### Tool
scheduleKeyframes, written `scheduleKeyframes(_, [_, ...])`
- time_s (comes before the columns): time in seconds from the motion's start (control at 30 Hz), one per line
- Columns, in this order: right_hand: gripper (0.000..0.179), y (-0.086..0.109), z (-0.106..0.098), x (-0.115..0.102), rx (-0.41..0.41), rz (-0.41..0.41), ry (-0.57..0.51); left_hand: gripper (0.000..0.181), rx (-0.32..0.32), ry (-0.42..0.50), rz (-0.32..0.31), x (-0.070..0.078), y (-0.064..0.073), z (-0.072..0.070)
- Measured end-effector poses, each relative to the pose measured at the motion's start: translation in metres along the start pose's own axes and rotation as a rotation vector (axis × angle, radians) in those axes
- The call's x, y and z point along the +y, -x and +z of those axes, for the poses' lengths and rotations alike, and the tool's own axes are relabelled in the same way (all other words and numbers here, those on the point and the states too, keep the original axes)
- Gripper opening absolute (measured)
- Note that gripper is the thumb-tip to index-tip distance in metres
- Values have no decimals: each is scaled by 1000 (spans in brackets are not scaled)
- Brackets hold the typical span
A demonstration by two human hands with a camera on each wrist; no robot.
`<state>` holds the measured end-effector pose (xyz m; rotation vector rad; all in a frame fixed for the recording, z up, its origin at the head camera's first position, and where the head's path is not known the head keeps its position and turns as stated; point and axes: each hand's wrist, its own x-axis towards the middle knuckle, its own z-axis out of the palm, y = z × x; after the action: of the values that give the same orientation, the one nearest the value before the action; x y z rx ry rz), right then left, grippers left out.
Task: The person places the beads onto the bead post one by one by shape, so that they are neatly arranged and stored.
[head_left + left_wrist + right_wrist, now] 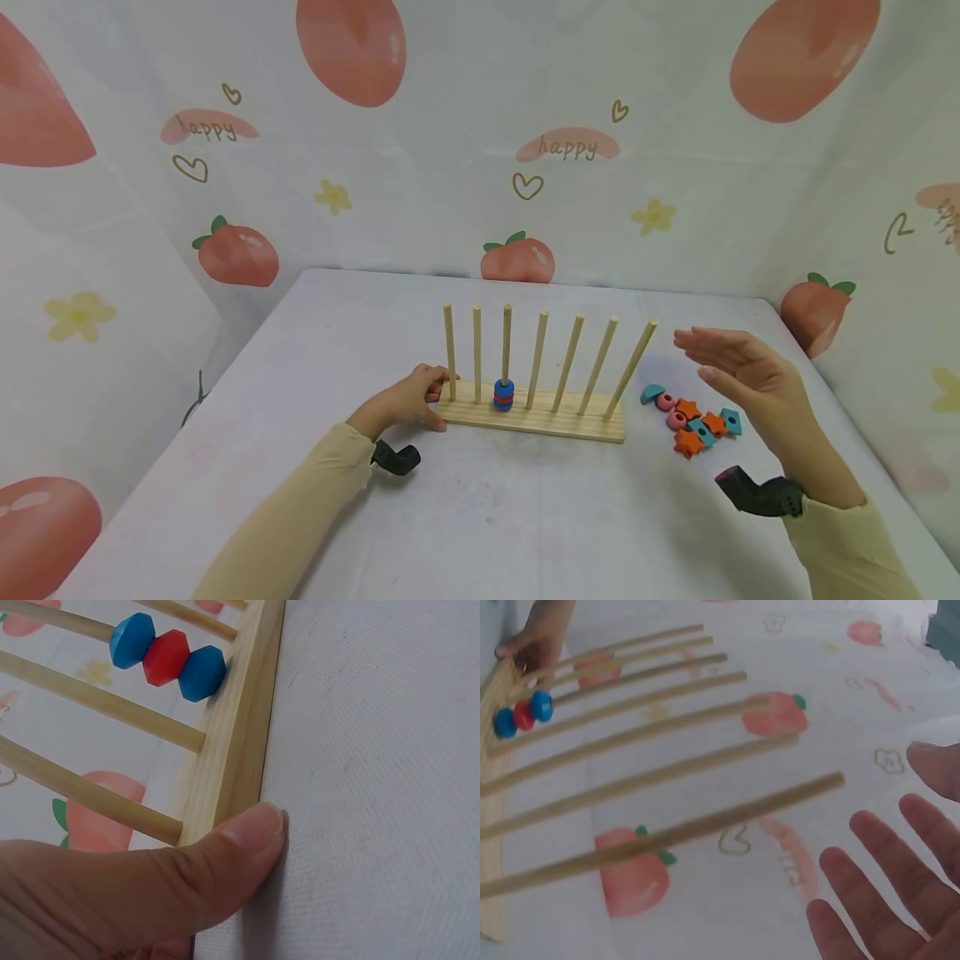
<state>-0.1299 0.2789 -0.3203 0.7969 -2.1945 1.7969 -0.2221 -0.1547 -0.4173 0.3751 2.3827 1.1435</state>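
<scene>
Pegboard point(542, 417) stands apart from right hand point(763, 390) and far table edge point(600, 292).

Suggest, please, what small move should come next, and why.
I would probably lower the right hand toward the loose beads: it is empty and near them, the left hand grips the rack, and only one peg carries any beads.
</scene>
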Motion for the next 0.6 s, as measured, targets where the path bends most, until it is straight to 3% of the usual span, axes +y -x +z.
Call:
scheduleKeyframes(0.13, [39,-2,-11,19,77,48,172,80,-1,5,-2,0,0,1])
scheduleKeyframes(0.27, [37,-2,-23,37,74,143,346,79,2,2,-7,-1,-1,1])
scheduleKeyframes(0.43, [49,0,-34,59,-11,403,493,79,4,-9,1,-2,-2,1])
scheduleKeyframes(0.6, [67,-1,-33,81,-126,620,537,78,3,-12,-2,-3,-2,0])
